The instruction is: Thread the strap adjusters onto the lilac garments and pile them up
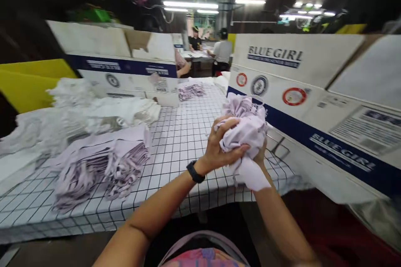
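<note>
Both my hands hold a crumpled bundle of pale lilac cloth pieces (246, 129) above the right side of the table. My left hand (221, 144), with a dark band on its wrist, is closed round the bundle's left side, thumb and fingers pressing into it. My right hand (261, 154) grips from the far right side; most of its fingers are hidden behind the cloth. One flap of fabric hangs over my right wrist. To the left lies a neat stack of lilac cloth pieces (103, 158) with looped ends.
A black-checked white cloth covers the table (175, 146). Printed white cartons stand at right (282, 83) and back left (125, 66). White cloth pieces (72, 112) heap up at left beside a yellow bin (34, 79). Scissors-like metal handles (278, 148) lie near the right carton. People sit farther back.
</note>
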`<control>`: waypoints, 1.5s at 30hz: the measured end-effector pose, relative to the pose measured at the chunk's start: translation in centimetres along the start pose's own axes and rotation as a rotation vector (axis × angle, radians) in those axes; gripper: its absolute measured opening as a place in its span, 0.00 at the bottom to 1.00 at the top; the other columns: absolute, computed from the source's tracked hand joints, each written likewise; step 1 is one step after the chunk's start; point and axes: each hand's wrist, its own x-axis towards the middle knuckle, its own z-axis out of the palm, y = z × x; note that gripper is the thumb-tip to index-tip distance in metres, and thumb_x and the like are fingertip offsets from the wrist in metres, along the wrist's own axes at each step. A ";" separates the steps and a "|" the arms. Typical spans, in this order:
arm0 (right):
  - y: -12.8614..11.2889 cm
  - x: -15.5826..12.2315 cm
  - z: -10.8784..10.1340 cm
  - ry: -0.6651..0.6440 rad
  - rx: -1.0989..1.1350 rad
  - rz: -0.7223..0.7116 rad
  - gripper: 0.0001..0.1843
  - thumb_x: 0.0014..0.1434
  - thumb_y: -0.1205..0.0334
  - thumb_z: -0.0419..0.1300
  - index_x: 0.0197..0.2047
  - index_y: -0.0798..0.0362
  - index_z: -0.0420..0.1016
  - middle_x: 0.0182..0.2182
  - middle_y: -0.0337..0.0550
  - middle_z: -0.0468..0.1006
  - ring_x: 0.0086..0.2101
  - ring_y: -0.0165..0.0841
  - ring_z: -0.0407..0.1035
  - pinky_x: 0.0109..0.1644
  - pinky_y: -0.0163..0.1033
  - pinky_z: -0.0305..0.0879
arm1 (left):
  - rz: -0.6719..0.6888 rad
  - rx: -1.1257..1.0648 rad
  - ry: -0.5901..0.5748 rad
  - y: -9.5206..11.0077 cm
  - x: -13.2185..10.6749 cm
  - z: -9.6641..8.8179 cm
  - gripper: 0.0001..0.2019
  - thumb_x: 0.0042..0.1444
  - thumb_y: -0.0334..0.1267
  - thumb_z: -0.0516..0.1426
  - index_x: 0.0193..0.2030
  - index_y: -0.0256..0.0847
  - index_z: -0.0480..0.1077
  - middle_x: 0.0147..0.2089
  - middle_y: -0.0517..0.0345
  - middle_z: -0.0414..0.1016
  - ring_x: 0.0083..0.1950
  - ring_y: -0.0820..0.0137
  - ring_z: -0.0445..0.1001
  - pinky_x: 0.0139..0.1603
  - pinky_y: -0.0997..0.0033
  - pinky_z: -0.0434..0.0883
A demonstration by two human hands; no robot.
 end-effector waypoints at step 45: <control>16.2 19.1 5.9 -0.096 -1.125 -0.152 0.13 0.58 0.57 0.58 0.40 0.55 0.79 0.38 0.54 0.81 0.47 0.49 0.69 0.56 0.53 0.59 | -0.757 0.549 -0.488 -12.7 -11.9 -5.3 0.18 0.63 0.38 0.61 0.59 0.41 0.72 0.72 0.42 0.61 0.75 0.49 0.56 0.74 0.40 0.59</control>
